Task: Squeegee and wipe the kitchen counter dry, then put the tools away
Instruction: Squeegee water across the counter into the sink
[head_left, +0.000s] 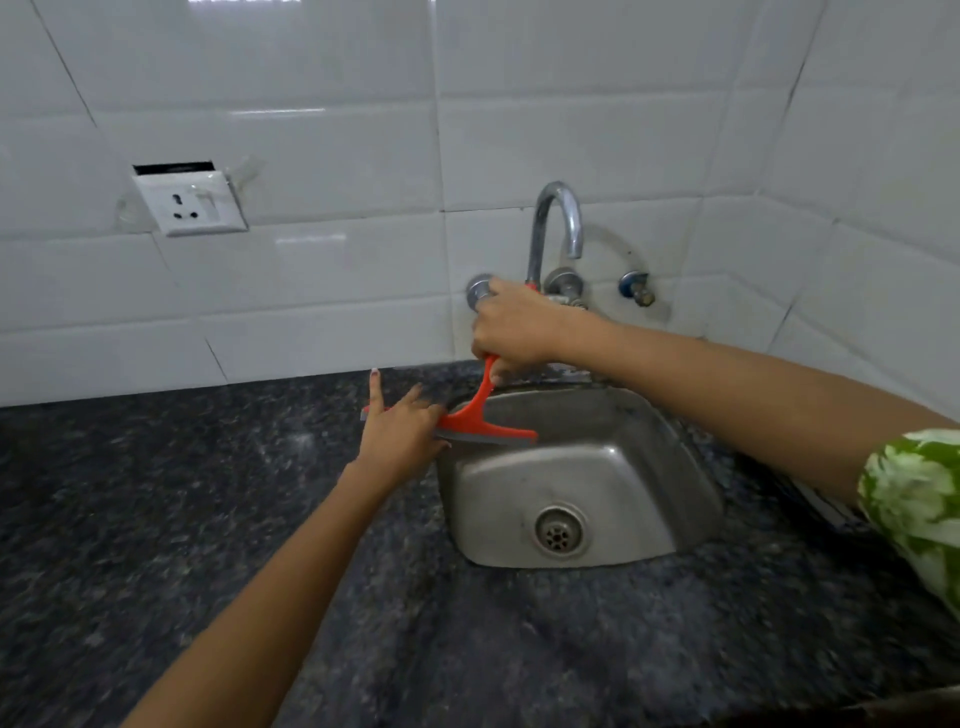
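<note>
An orange squeegee with a grey rubber blade sits at the far left rim of the steel sink. My right hand is shut around its handle, just in front of the tap. My left hand rests on the left end of the blade, fingers spread, with one finger pointing up toward the wall. The blade's right end juts over the sink basin. The dark speckled granite counter spreads around the sink. No cloth is in view.
A curved chrome tap rises from the white tiled wall behind the sink, with a knob to its left and a small valve to its right. A white wall socket sits to the left. The sink drain lies near me.
</note>
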